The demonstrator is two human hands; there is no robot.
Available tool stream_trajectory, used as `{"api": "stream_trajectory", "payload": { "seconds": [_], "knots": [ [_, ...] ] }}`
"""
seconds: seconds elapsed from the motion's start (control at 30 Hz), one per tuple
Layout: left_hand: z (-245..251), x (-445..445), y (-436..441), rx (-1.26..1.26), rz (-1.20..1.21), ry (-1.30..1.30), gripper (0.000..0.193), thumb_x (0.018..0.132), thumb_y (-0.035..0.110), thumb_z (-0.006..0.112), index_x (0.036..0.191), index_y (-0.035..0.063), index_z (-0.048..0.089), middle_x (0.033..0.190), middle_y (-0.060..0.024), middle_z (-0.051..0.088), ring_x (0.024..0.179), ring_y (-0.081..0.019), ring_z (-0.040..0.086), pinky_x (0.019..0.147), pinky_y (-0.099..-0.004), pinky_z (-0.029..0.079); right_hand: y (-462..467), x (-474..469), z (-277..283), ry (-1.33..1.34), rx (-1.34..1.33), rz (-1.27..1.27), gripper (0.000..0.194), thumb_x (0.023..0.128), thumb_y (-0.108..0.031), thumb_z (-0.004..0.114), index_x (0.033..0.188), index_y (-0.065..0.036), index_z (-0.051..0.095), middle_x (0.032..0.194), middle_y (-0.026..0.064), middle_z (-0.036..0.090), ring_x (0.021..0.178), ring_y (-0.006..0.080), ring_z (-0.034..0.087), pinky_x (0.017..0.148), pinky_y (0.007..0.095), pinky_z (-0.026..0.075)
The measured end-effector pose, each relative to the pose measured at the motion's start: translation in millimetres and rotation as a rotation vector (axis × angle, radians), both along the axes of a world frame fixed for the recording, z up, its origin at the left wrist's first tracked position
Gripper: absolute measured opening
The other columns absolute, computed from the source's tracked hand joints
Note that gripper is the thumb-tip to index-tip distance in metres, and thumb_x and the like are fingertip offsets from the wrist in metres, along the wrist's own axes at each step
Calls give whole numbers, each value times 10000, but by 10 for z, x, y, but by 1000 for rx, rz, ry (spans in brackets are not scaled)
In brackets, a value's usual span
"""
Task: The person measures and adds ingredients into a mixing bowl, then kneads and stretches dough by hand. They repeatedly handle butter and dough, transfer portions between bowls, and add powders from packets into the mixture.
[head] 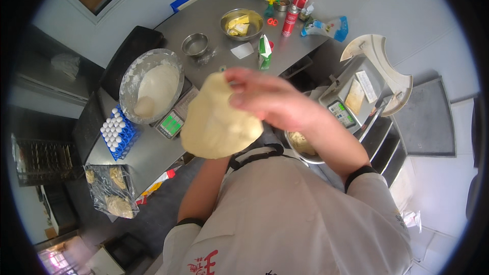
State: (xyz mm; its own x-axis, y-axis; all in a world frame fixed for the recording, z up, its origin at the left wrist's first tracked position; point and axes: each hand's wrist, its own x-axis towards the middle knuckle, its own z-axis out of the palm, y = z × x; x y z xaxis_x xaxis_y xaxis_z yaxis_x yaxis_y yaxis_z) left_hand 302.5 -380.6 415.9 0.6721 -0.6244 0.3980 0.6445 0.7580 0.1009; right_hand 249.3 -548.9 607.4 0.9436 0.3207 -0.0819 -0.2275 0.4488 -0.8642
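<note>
A flattened sheet of pale yellow dough [217, 118] is held up before my apron, above the gap beside the steel table. My right hand [267, 99], blurred, grips it at the upper right edge, the thumb lying across the near face. Behind the sheet my left hand is hidden; only the forearm shows below it. Past the dough's left side, a digital scale [170, 124] with a lit green display stands on the table. Next to it, a large floury steel bowl [126, 101] contains white flour. A metal bowl [289, 141] with more yellow dough is partly covered by my right forearm.
White eggs fill part of a blue tray [128, 137] at the left. Plastic-covered dough pieces lie on a dark tray [100, 194]. Farther back are a bowl of butter [226, 32], a small steel bowl [195, 46], a carton [264, 55] and a red spray can [290, 23]. Another scale [340, 116] stands right.
</note>
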Motion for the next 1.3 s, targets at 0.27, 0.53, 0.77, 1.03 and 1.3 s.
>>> {"api": "stream_trajectory", "payload": {
  "seconds": [0.27, 0.53, 0.77, 1.03, 1.3],
  "knots": [
    [158, 162, 1130, 584, 307, -331, 632, 1135, 302, 696, 1679, 54, 491, 1628, -117, 611, 1454, -242, 617, 1199, -434, 545, -411, -210, -510, 109, 285, -253, 346, 1146, -137, 668, 1437, 51, 655, 1298, 143, 783, 1178, 207, 792, 1019, 346, 644],
    [-23, -24, 991, 619, 40, -271, 506, 1196, 235, 585, 1658, 41, 518, 1598, -122, 634, 1413, -229, 647, 1192, -391, 544, -227, -157, -1451, 365, 316, -113, 356, 1205, -371, 517, 1354, -101, 695, 1414, 103, 758, 1318, 269, 723, 1103, 499, 580],
    [-198, -70, 716, 1200, 439, -1007, 668, 1036, 232, 808, 1632, 56, 562, 1597, -92, 651, 1440, -266, 637, 1248, -396, 486, -198, -331, -1273, 387, 476, -331, 517, 1184, -442, 591, 1517, -52, 658, 1480, 103, 735, 1353, 256, 702, 1181, 468, 551],
    [-93, 119, 809, 1240, 836, -1387, 770, 929, 232, 926, 1607, 76, 596, 1590, -112, 654, 1450, -280, 632, 1229, -432, 505, -398, -610, -1155, 246, 386, -209, 494, 1108, -213, 742, 1500, 72, 651, 1406, 167, 765, 1293, 266, 755, 1146, 432, 582],
    [-231, 150, 750, 1195, 842, -1042, 629, 1032, 156, 836, 1596, 38, 582, 1564, -114, 653, 1408, -241, 642, 1168, -400, 549, -264, -563, -1578, 250, 446, -76, 599, 1159, -379, 631, 1615, 3, 554, 1537, 135, 702, 1419, 276, 683, 1212, 473, 524]
  ]
}}
